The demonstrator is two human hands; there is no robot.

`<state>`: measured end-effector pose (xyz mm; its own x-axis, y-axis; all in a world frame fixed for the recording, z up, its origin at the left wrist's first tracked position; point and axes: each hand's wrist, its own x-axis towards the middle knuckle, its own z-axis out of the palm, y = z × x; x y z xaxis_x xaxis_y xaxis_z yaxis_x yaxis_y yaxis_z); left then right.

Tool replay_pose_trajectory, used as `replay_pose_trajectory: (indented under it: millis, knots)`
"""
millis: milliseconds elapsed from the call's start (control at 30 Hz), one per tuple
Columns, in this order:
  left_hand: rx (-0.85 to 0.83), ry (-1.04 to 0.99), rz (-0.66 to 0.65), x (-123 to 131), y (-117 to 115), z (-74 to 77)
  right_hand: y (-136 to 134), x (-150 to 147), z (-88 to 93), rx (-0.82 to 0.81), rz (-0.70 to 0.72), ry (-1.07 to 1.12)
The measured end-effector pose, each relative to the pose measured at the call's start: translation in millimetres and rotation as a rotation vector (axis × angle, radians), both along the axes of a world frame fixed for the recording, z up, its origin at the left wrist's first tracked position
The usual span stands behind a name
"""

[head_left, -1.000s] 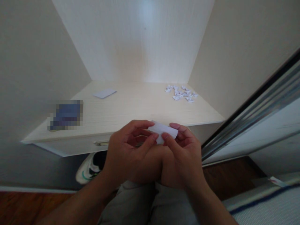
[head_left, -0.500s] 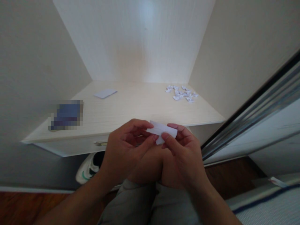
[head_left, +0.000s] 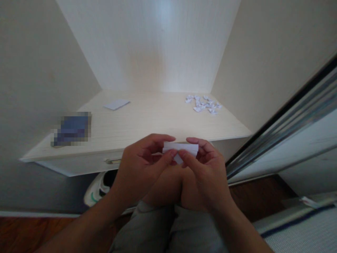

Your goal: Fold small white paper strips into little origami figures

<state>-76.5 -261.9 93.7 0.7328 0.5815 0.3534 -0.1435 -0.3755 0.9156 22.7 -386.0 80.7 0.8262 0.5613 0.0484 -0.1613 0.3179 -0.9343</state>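
A small folded piece of white paper [head_left: 181, 145] is held between my two hands, just in front of the desk edge and above my knees. My left hand [head_left: 144, 163] pinches its left part, thumb on the near face. On the right part, my right hand [head_left: 204, 165] grips it the same way, the two thumb tips almost meeting at the middle. A fold runs across the strip, and a flap shows below the thumbs. The fingers behind the paper are partly hidden.
Several small folded paper pieces [head_left: 201, 104] lie at the back right of the white desk [head_left: 147, 123]. A flat white paper [head_left: 117, 104] is at the back left, with a blurred-out blue item [head_left: 73, 129] nearer. A drawer handle [head_left: 112, 161] and a white shoe [head_left: 96, 189] show below.
The paper has turned from slanting to nearly level, with its fold line now facing me. My left thumb and right thumb have come closer together, and the left index finger has lifted off the top edge.
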Motion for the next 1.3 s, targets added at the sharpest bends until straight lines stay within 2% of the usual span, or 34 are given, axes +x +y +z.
replay_pose_trajectory:
  millis: [233,467,867,1133,1300]
  knots:
    - [-0.169,0.04,-0.087,-4,2,11.7,-4,2,0.1,-0.018,0.009,-0.068]
    - [-0.147,0.058,-0.18,-8,10,17.7,-18,9,-4.8,-0.122,0.1,-0.183]
    - [-0.103,0.08,-0.207,-7,12,21.5,-31,11,5.1,-0.114,0.128,-0.254]
    - [-0.13,0.066,-0.203,-4,10,20.2,-40,22,1.2,-0.115,0.246,-0.146]
    - [-0.171,0.037,-0.172,-2,6,20.5,-42,20,0.2,-0.009,0.237,-0.028]
